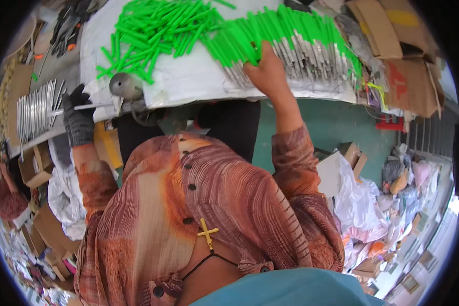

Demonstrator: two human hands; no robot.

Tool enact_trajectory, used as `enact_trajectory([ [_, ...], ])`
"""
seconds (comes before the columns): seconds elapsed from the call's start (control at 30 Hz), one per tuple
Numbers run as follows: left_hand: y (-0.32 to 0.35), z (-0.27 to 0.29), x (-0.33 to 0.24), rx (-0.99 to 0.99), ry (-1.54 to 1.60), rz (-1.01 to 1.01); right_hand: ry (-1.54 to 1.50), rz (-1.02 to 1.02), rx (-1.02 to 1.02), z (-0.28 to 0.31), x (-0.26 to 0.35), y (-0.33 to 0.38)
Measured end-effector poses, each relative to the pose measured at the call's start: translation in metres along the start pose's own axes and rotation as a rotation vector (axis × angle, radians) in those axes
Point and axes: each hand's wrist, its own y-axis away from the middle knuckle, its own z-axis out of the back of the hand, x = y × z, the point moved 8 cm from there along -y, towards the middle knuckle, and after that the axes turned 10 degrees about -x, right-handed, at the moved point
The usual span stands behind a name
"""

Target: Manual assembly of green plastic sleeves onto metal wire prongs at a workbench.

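My left hand (pixel 78 117), in a dark grey knit glove, is closed around a thin silver metal rod (pixel 99 106) at the table's left front edge. Just left of it lies a row of bare metal rods (pixel 33 117). The rod's right end points toward a small machine with a rounded metal head (pixel 126 85). My bare right hand (pixel 266 71) reaches to the front of a wide row of metal rods with green sleeves (pixel 296 43). Its thumb and forefinger are closed on a green tube among them; the other fingers are hidden.
A loose heap of green tubes (pixel 163 25) lies on the white-covered table (pixel 181 76). Dark gloves or tools (pixel 69 25) lie at the far left, cardboard (pixel 403 76) at the right. Plastic bags (pixel 362 199) and boxes (pixel 35 166) crowd the floor. Another person (pixel 10 199) is at far left.
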Motion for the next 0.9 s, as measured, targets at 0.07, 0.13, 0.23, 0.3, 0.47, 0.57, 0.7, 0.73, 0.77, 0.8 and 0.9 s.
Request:
enact_trajectory([
  [0.07, -0.008, 0.023, -0.004, 0.003, -0.027, -0.029, 0.061, 0.086, -0.23, 0.051, -0.013, -0.022],
  [0.13, -0.001, 0.028, -0.008, -0.025, -0.073, -0.045, 0.18, -0.001, -0.335, 0.102, -0.047, -0.052],
  [0.23, 0.006, 0.007, -0.008, -0.057, -0.076, 0.005, 0.515, -0.11, -0.437, 0.171, -0.135, -0.093],
  [0.3, 0.01, 0.012, -0.007, -0.094, -0.055, 0.009, 0.553, -0.089, -0.482, 0.179, -0.181, -0.115],
  [0.47, -0.013, -0.007, 0.003, 0.016, -0.103, -0.019, 0.637, -0.116, -0.29, 0.182, -0.336, -0.136],
  [0.57, -0.003, 0.012, -0.006, 0.015, -0.024, -0.059, 0.791, 0.119, 0.017, 0.141, -0.313, -0.144],
  [0.7, 0.02, -0.006, -0.022, -0.05, 0.0, -0.043, 0.883, -0.261, -0.048, 0.111, -0.223, -0.146],
  [0.73, 0.024, -0.009, -0.028, -0.059, -0.028, -0.043, 0.721, 0.006, -0.208, 0.095, -0.177, -0.154],
  [0.77, 0.02, -0.015, -0.02, -0.028, 0.032, -0.021, 0.574, 0.252, -0.363, 0.088, -0.131, -0.144],
  [0.8, 0.018, -0.01, -0.018, -0.022, 0.029, -0.016, 0.158, 0.213, -0.186, 0.047, -0.072, -0.139],
  [0.9, 0.02, -0.009, -0.024, 0.02, 0.04, -0.021, 0.23, 0.322, -0.034, -0.055, 0.009, -0.129],
])
